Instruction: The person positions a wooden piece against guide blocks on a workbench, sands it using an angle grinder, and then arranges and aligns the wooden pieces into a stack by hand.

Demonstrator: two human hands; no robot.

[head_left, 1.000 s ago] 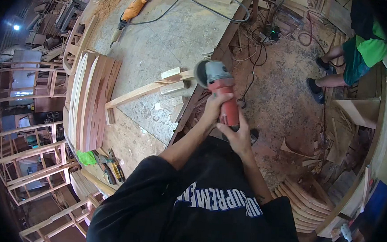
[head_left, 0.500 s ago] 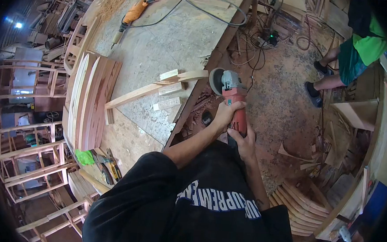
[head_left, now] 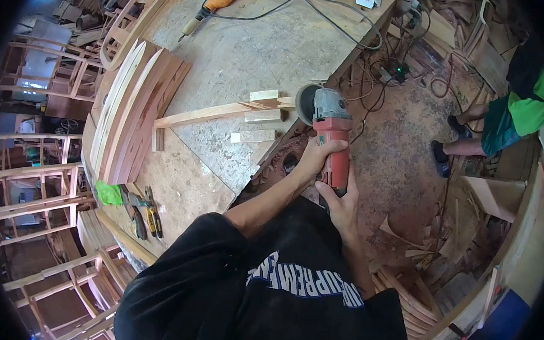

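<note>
A red and grey angle grinder (head_left: pixel 334 127) is held in both hands past the table's edge. My left hand (head_left: pixel 316 156) is closed around the front of its red body, thumb across the top. Further back, my right hand (head_left: pixel 342 207) wraps the rear of the body. The round disc (head_left: pixel 305 103) is at the right end of a curved wooden strip (head_left: pixel 210 115); whether they touch I cannot tell. Small wooden blocks (head_left: pixel 264 116) lie beside that end of the strip, and another block (head_left: pixel 253 136) sits nearer me.
Curved wooden pieces (head_left: pixel 132 108) stand stacked on the table's left. An orange power tool (head_left: pixel 220 0) with a cable lies at the back. Pliers (head_left: pixel 152 212) lie near a green scrap (head_left: pixel 108 193). A person in green shorts (head_left: pixel 497 131) stands at right; cables (head_left: pixel 376 89) trail on the floor.
The view has shifted, so the table and its contents appear further right and higher. The grinder's disc has come closer over the strip's end. Both hands keep their hold.
</note>
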